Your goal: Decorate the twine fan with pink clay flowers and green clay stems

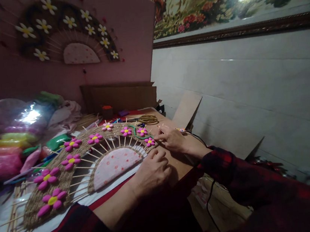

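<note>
A fan-shaped craft piece of twine woven over thin wooden sticks lies on the table, with pink clay flowers along its band. Its inner half-round is pale with reddish dots. Near the fan's right end, a thin green strip, apparently clay, curves between small flowers up to the fingertips of my right hand, which are pinched together on its end. My left hand rests closer to me by the fan's lower right corner, fingers curled in; whatever they hold is hidden.
Golden-handled scissors lie behind the fan. Bags of coloured clay are piled at left. A similar fan with white flowers hangs on the pink board behind. Cardboard stands at the back, and a tiled wall rises at right.
</note>
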`<state>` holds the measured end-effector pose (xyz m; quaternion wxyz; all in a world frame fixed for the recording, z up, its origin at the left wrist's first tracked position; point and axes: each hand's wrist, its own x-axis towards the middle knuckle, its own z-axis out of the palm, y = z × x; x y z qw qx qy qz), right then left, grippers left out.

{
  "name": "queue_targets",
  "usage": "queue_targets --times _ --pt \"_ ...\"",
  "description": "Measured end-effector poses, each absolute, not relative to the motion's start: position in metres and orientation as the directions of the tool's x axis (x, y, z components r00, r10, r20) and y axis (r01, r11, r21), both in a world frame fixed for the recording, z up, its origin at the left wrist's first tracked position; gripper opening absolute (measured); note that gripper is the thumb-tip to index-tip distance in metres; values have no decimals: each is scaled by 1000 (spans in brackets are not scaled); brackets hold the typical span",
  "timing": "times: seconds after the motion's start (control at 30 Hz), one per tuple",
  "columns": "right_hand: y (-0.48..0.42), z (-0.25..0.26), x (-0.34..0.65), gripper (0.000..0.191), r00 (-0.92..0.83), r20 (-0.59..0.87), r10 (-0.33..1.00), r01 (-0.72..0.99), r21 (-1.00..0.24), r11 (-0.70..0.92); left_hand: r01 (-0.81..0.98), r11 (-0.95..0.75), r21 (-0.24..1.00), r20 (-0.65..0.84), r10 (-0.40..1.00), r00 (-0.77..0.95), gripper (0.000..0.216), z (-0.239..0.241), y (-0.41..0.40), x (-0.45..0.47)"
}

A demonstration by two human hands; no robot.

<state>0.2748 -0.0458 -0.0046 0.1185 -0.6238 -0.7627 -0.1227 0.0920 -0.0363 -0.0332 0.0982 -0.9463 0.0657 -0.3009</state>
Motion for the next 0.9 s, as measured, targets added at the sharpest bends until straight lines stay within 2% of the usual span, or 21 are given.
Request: queue_targets --times 0.2,0.4,0.63,0.9 --pt "-50 -1 278 23 -163 367 916 986 19 168 -62 -972 -227 543 -179 821 15 -35 -36 93" --pt "-50 -4 276 29 -192 302 934 981 43 188 -56 -972 -229 539 -175 824 15 -39 -34 94" --pt "-44 -5 279 27 -194 394 898 979 26 201 -61 -975 -213 530 -168 831 14 -34 -37 92" --pt "-39 -5 278 28 -243 371 896 969 46 244 -45 -967 -250 515 -172 840 13 -35 -37 92"
